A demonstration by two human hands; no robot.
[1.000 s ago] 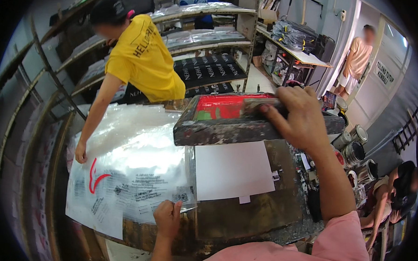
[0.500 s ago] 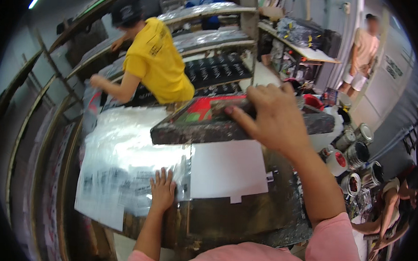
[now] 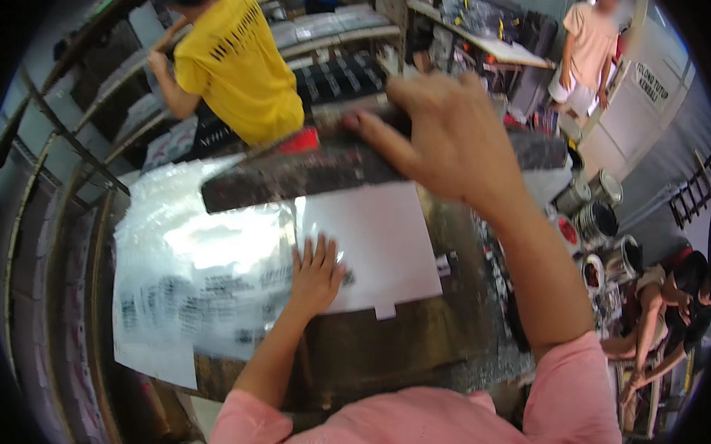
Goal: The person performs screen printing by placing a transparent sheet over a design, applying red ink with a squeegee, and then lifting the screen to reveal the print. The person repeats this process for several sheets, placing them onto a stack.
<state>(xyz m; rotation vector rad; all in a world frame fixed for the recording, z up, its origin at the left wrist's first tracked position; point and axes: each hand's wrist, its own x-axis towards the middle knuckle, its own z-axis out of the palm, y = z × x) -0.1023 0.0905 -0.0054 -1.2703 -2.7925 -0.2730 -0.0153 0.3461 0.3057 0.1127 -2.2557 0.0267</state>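
Observation:
My left hand (image 3: 317, 277) lies palm down with its fingers outstretched on a clear plastic sheet with dark print, at the left edge of a white sheet (image 3: 378, 247). Over the far side of that sheet, a dark, ink-stained screen printing frame (image 3: 282, 175) is tilted up, with red showing inside it. My right hand (image 3: 450, 139) is closed around a wooden squeegee (image 3: 388, 120) at the frame. Its fingertips are hidden behind the hand, and I cannot tell if they also grip the frame.
Glossy, overlapping printed plastic sheets (image 3: 164, 245) cover the table's left side. Open ink cans (image 3: 596, 224) crowd the right. A person in a yellow shirt (image 3: 239, 62) works at racks beyond the table. Another person (image 3: 589, 50) stands at the far right; people sit at the lower right.
My left hand has slid right, with the clear plastic, onto the white sheet's left edge. The frame appears tilted more steeply, hiding most of its inside. The person in yellow has raised an arm.

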